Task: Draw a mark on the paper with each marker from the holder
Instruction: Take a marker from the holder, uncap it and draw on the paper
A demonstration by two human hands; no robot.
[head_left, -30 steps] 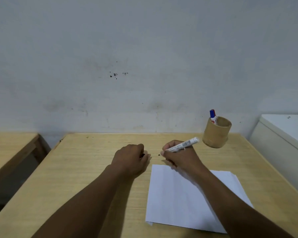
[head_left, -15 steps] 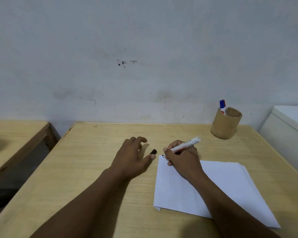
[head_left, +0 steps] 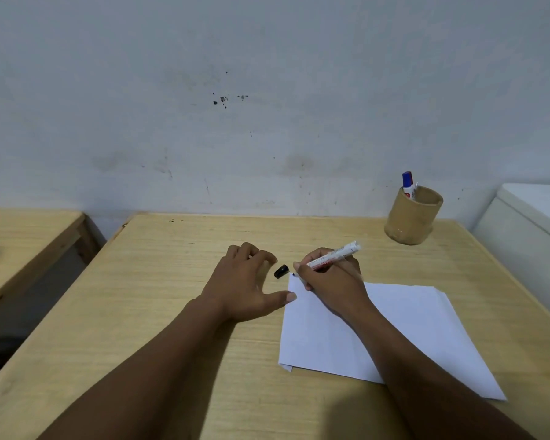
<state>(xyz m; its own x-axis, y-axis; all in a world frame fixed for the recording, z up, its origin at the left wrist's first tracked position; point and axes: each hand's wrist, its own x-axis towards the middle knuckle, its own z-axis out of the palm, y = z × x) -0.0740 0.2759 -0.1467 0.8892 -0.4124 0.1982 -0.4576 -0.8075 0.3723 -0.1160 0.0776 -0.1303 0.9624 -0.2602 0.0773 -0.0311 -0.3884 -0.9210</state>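
On the wooden desk (head_left: 178, 312), a white sheet of paper (head_left: 404, 325) lies right of centre, its near left corner folded under. The right hand (head_left: 332, 279) rests on the far left corner of the sheet, fingers clenched in a writing grip around a white marker (head_left: 334, 256) with red print on the barrel. The marker slants up and to the right, its tip down at the paper's far left corner, where a small dark spot shows. Just left of that corner, on bare wood, lies a black cap (head_left: 281, 271), apart from both hands. The left hand (head_left: 246, 282) lies palm down on the desk beside the paper, released and grasping nothing, its fingers loosely curled and its thumb stretched right so that the tip reaches the sheet's left edge. Far right on the desk, near the wall, stands a round tan holder (head_left: 411, 222), and a blue-capped marker (head_left: 408, 185) stands in it, leaning at its left rim. A white cabinet (head_left: 531, 223) sits right of the desk
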